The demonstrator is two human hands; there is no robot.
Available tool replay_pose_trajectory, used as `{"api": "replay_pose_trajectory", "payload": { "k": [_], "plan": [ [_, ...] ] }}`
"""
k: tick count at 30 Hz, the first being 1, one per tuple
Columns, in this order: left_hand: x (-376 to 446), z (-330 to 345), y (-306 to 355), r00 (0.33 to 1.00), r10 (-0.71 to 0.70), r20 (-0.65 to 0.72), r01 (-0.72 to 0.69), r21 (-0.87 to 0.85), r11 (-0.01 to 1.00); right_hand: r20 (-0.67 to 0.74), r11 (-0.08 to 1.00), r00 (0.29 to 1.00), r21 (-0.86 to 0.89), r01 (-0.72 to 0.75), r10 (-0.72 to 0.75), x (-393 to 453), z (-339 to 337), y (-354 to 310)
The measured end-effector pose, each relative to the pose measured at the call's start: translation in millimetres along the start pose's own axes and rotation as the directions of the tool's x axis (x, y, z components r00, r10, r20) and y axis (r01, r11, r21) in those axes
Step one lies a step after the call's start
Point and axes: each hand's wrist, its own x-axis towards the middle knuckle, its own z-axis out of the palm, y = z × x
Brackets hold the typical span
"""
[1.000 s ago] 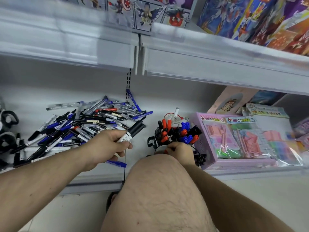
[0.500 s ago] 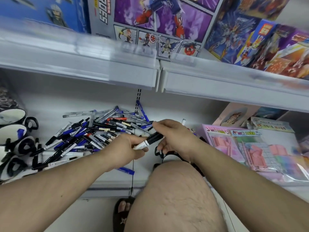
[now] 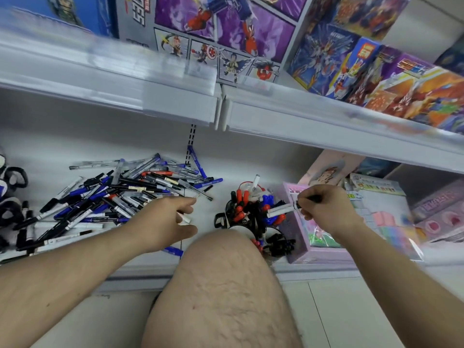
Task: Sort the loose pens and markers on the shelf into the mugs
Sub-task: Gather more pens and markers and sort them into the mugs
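Right hand [image 3: 324,209] pinches a white marker [image 3: 282,209] by its black cap, poised over the mug [image 3: 247,212] to drop in. Left hand [image 3: 163,222] loose, empty, reaching toward the pile [image 3: 120,194].

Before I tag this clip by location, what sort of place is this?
Probably a stationery and toy shop: boxed toy sets on tiered retail shelving, packaged stationery kits, and a loose pen pile.
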Motion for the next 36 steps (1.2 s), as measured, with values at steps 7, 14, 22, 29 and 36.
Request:
{"api": "replay_pose_trajectory", "payload": {
  "k": [7, 14, 22, 29, 36],
  "plan": [
    [-7, 8, -4, 0.999, 0.023, 0.03, -0.022, -0.033, 0.999, 0.038, 0.93, 0.984, -0.323, 0.177, -0.174, -2, 17, 67],
    [-3, 8, -6, 1.0, 0.006, 0.026, -0.003, -0.115, 0.993, 0.235, 0.807, 0.928, -0.463, 0.367, -0.288, 17, 58, 103],
    [-4, 4, -14, 1.0, -0.024, 0.017, 0.025, -0.089, 0.996, 0.24, 0.654, 0.97, -0.726, 0.21, -0.046, 10, 124, 126],
    [-20, -12, -19, 0.994, -0.109, 0.007, 0.109, -0.153, 0.982, 0.281, 0.596, 0.958, -0.779, 0.196, 0.052, 4, 125, 120],
    [-52, -40, -34, 0.981, -0.19, -0.036, 0.184, -0.135, 0.974, 0.4, 0.753, 0.909, -0.561, 0.343, -0.117, 35, 103, 34]
  ]
}}
